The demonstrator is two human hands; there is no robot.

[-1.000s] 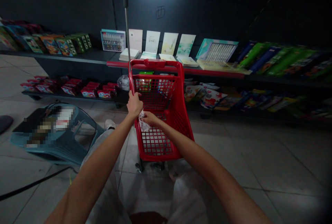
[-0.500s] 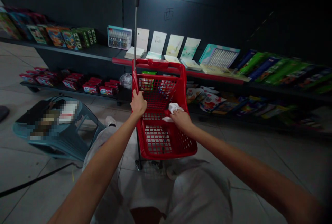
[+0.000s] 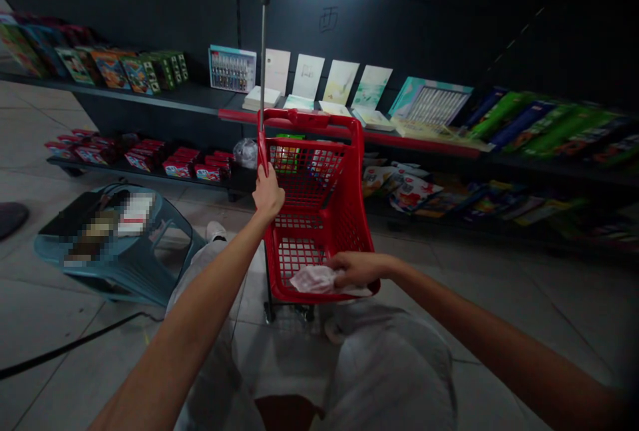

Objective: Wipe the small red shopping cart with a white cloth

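Observation:
My left hand grips the upper left corner of a red plastic mesh shopping trolley, where a thin metal pole rises from it. My right hand presses a crumpled white cloth against the trolley's lower near edge. Part of the cloth is hidden under my fingers. Small black wheels show under the trolley, close to my knees.
Dark shelves behind the trolley hold books, cards and boxes. A teal plastic stool lies tipped over on the tiled floor at left, with blurred items on it. A black cable runs across the floor.
My right hand has moved down with the cloth, from the trolley's middle to its lower near edge. My left hand stays on the same corner.

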